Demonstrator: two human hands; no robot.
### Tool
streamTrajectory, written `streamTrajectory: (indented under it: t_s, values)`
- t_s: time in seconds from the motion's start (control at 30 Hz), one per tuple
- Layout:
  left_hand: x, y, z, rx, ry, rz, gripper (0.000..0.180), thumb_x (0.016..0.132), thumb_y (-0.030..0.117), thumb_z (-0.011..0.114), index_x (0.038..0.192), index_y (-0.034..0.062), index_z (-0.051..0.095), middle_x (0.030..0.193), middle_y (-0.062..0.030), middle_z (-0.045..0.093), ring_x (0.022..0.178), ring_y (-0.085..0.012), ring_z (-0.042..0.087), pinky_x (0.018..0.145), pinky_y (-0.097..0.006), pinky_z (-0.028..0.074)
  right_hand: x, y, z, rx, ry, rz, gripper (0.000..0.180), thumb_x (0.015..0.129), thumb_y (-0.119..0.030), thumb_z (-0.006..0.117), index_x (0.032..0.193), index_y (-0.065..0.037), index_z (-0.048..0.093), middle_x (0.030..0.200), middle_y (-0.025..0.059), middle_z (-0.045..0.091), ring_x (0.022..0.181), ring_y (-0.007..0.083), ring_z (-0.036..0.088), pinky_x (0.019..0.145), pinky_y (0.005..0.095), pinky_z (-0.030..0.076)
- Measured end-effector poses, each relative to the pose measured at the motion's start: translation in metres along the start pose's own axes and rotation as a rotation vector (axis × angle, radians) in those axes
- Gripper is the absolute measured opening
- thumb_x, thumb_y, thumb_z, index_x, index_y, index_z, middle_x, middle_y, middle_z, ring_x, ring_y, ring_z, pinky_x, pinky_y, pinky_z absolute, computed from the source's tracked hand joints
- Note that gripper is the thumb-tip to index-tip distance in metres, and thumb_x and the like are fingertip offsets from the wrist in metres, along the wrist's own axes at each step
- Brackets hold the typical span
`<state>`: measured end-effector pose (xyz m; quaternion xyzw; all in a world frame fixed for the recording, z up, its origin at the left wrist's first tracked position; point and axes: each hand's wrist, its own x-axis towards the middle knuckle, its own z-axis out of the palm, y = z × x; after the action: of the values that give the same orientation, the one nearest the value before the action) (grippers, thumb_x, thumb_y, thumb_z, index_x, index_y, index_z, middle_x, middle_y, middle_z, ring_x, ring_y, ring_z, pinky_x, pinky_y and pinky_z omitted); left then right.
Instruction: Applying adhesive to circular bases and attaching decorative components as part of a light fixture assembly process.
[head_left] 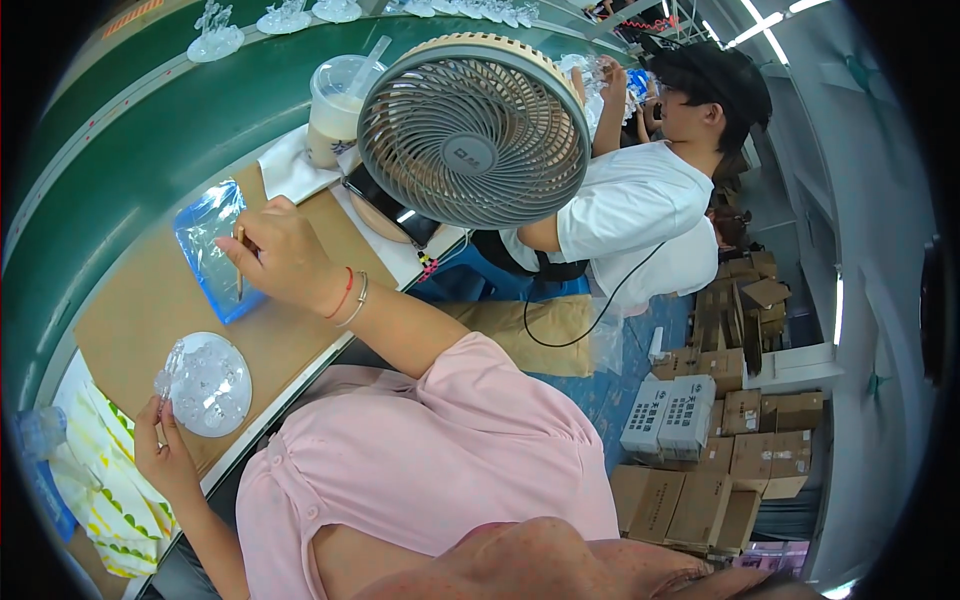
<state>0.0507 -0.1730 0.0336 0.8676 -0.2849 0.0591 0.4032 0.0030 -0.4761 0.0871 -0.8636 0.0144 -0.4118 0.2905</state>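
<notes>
The right hand [285, 250] rests on the brown worktop [130, 310], fingers pinched around a thin stick-like tool [239, 262] whose tip lies on a blue plastic bag [212, 250] just beside and partly under that hand. The left hand [165, 455], near the worktop's front edge and well apart from the right, pinches a small clear plastic piece [168, 372] between thumb and fingers. That piece sits against the left rim of a round white dish [232, 400] holding more clear pieces, which lies between the two hands.
</notes>
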Motion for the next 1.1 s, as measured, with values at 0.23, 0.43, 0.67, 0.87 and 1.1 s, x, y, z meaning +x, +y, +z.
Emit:
streamTrajectory:
  t_s: [0.23,0.43,0.67,0.87,1.1]
  values:
    - [0.001,0.009,-0.005,0.008,0.001,-0.01,0.018,0.09,0.009,0.064,0.105,-0.0013,0.065,0.1,-0.0116,0.068,0.088,-0.0212,0.064,0.078,-0.03,0.049,0.001,-0.005,-0.004,-0.001,0.012,0.01,0.027,0.083,-0.02,0.069,0.064,-0.007,0.054,0.055,0.0076,0.053,0.054,0.0259,0.051,0.066,0.0344,0.04]
    - [-0.012,-0.006,-0.006,0.03,0.022,-0.039,0.016,0.089,0.004,0.063,0.102,-0.0021,0.066,0.096,-0.0127,0.069,0.087,-0.0221,0.065,0.08,-0.031,0.051,-0.009,0.0,0.003,-0.002,0.021,0.054,0.024,0.082,-0.018,0.07,0.066,-0.007,0.056,0.064,0.0106,0.058,0.063,0.0299,0.054,0.063,0.0399,0.042]
    - [0.007,0.032,0.002,-0.036,0.117,-0.024,0.015,0.08,0.003,0.072,0.095,0.0015,0.069,0.09,-0.0115,0.07,0.08,-0.0212,0.067,0.073,-0.028,0.052,-0.007,0.005,-0.017,-0.06,-0.066,0.097,0.024,0.087,-0.018,0.069,0.072,-0.003,0.058,0.064,0.0071,0.056,0.06,0.0175,0.052,0.055,0.0297,0.042]
    - [0.005,0.032,-0.002,-0.04,0.115,-0.026,0.016,0.081,0.002,0.071,0.096,0.0008,0.068,0.091,-0.012,0.07,0.078,-0.0198,0.067,0.072,-0.027,0.052,-0.01,-0.004,-0.006,0.082,-0.069,0.238,0.023,0.086,-0.02,0.069,0.071,-0.006,0.059,0.056,0.004,0.057,0.059,0.0208,0.051,0.061,0.0331,0.041]
    - [0.005,0.031,-0.001,-0.051,0.104,-0.033,0.016,0.081,0.002,0.071,0.097,0.0005,0.068,0.091,-0.0117,0.07,0.078,-0.0191,0.067,0.071,-0.027,0.052,-0.012,-0.002,-0.011,0.069,-0.059,0.162,0.024,0.091,-0.018,0.066,0.077,0.0,0.058,0.068,0.0066,0.056,0.056,0.0106,0.057,0.053,0.0239,0.043]
